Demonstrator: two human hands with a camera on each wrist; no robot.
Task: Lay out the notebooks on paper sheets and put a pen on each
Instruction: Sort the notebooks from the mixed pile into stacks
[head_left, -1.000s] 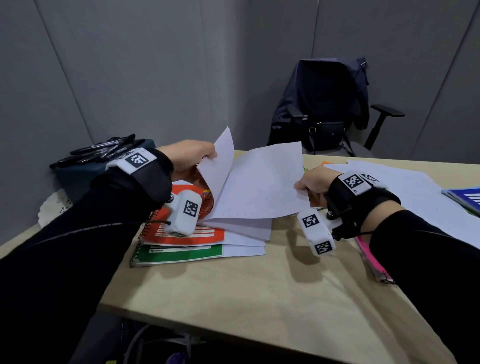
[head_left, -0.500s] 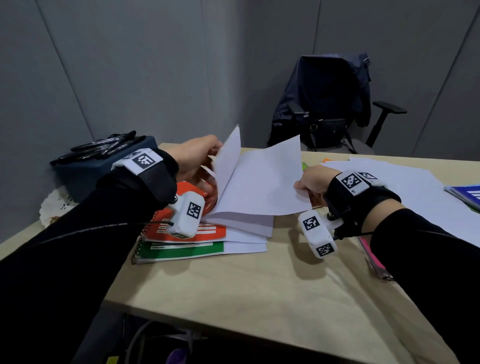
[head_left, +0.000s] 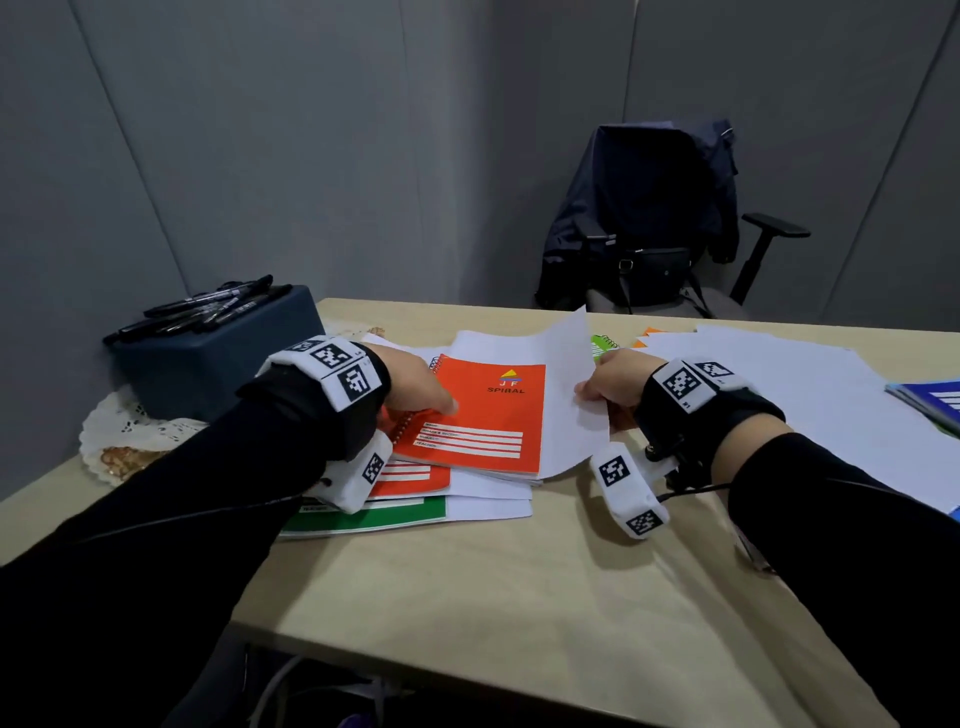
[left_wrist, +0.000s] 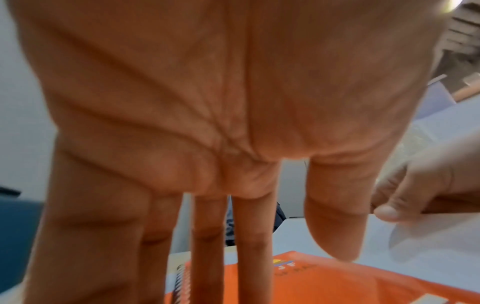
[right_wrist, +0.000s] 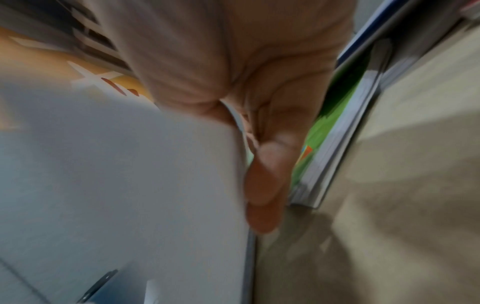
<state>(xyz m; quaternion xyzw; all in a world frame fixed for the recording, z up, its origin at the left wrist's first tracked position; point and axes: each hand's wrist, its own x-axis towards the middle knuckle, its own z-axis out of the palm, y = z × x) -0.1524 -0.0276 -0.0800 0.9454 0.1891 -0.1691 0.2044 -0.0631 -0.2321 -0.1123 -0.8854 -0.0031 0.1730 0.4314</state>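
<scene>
Left of the orange notebook (head_left: 480, 415), a dark blue box (head_left: 208, 358) stands on the table (head_left: 519, 597) with several black pens (head_left: 208, 304) lying across its lid; their number cannot be counted.

The orange notebook, spiral-bound with white lines and a small logo on its cover, tops a stack: a second orange notebook (head_left: 410, 480) and a green notebook (head_left: 374, 514) lie under it, with white sheets between. That makes three notebooks in this stack.

The left hand (head_left: 415, 387) rests on the orange notebook's spiral edge. The left wrist view shows what the head view hides: its fingers (left_wrist: 207, 246) are straight, reaching down over the cover, grasping nothing.

Just right of the orange notebook, the right hand (head_left: 610, 382) pinches a paper sheet (head_left: 569, 395) that lifts off the cover. The right wrist view, blurred, shows the thumb (right_wrist: 265, 185) pressed on the sheet's edge and a bright green cover beside it.

Further right of the orange notebook lie more white sheets (head_left: 805, 384) and a blue notebook (head_left: 935, 402).
</scene>
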